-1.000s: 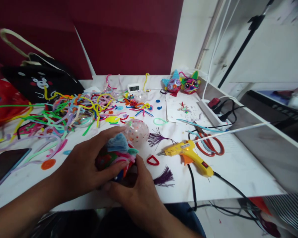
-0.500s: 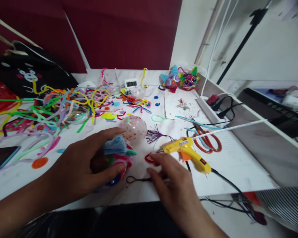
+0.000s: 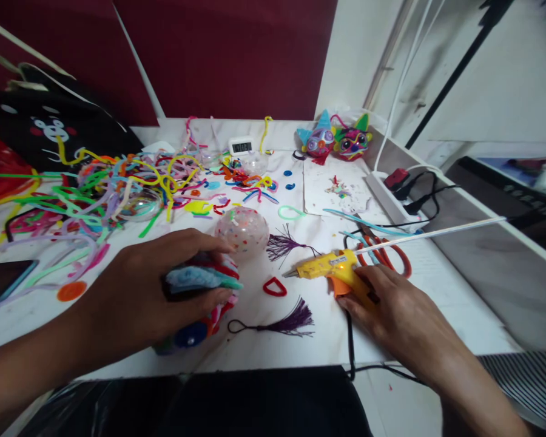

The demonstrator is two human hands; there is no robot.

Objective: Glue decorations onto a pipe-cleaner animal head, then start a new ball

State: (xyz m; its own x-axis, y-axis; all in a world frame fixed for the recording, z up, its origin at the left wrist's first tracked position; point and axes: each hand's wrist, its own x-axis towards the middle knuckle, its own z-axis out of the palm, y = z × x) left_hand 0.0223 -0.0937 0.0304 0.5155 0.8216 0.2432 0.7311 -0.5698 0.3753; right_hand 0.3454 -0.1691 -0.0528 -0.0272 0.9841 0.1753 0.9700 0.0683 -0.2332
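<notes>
My left hand (image 3: 164,285) is wrapped round a decorated ball (image 3: 204,282) with light blue, red and pink pipe-cleaner pieces and a blue button; my fingers hide much of it. At the right, my right hand (image 3: 391,303) closes round the handle of a yellow glue gun (image 3: 327,267), whose nozzle points left. Between the hands lie a small red pipe-cleaner loop (image 3: 274,287) and a purple tassel (image 3: 295,318) with a dark cord loop. A second purple tassel (image 3: 284,244) rests beyond them, beside a clear speckled ball (image 3: 242,230).
A heap of coloured pipe cleaners (image 3: 118,182) spreads over the left. Orange-handled scissors (image 3: 394,258) lie behind the glue gun. Two finished decorated balls (image 3: 352,142) and a power strip (image 3: 394,197) stand at the back right. A timer (image 3: 241,147) and a phone (image 3: 4,285) are also there.
My right hand has moved right, from beside the red loop and near tassel to the glue gun's handle. My left hand has turned the decorated ball slightly.
</notes>
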